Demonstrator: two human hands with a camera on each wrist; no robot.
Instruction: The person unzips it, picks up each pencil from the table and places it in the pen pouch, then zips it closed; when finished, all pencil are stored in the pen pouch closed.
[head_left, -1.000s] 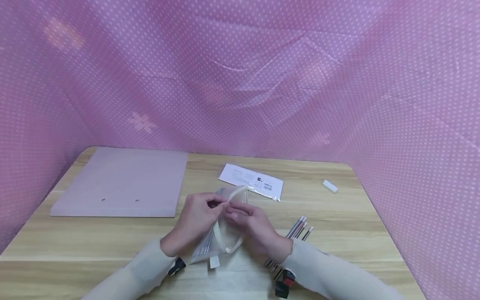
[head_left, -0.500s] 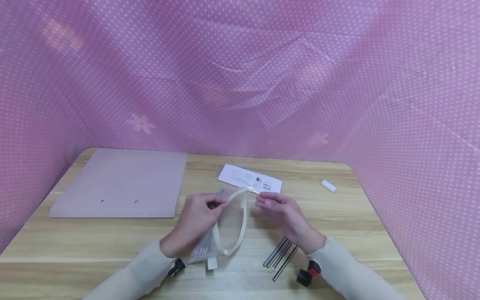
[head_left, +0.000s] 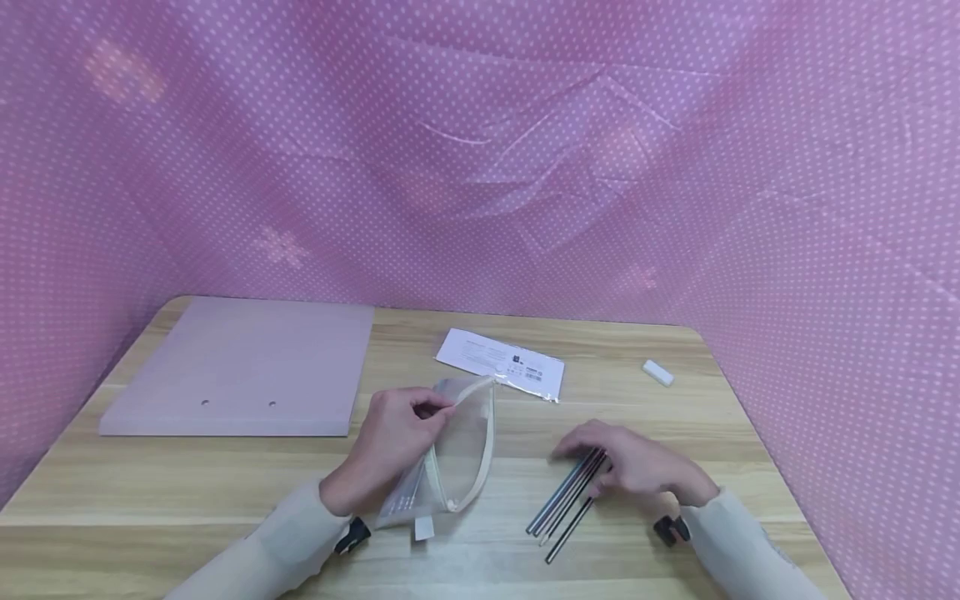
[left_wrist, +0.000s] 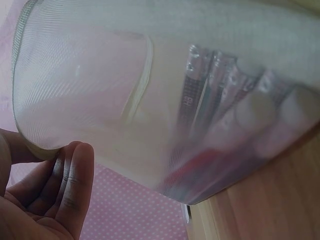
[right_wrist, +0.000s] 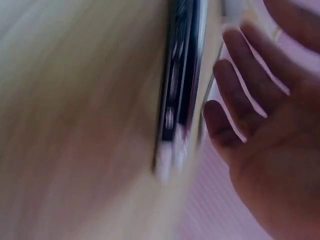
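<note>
My left hand [head_left: 397, 437] pinches the pale rim of a translucent mesh zip pouch [head_left: 408, 497], whose mouth gapes toward the right. Through the mesh, the left wrist view shows several pencils [left_wrist: 192, 95] with white eraser ends lying inside. Over on the right, my right hand [head_left: 636, 460] hovers at the upper ends of a small bunch of loose pencils [head_left: 562, 504] on the table. Its fingers [right_wrist: 232, 82] are spread, relaxed and hold nothing in the blurred right wrist view, close beside the loose pencils [right_wrist: 180, 75].
A flat pinkish folder [head_left: 247, 358] with two holes lies at the back left of the wooden table [head_left: 225, 492]. Behind the pouch is a white printed packet [head_left: 498, 364]. A white eraser [head_left: 658, 372] lies back right. Pink dotted cloth [head_left: 480, 167] surrounds the table.
My right hand has left the pouch's mouth, moving right and then down to the loose pencils. The left hand keeps its pinch on the pouch rim in the same place.
</note>
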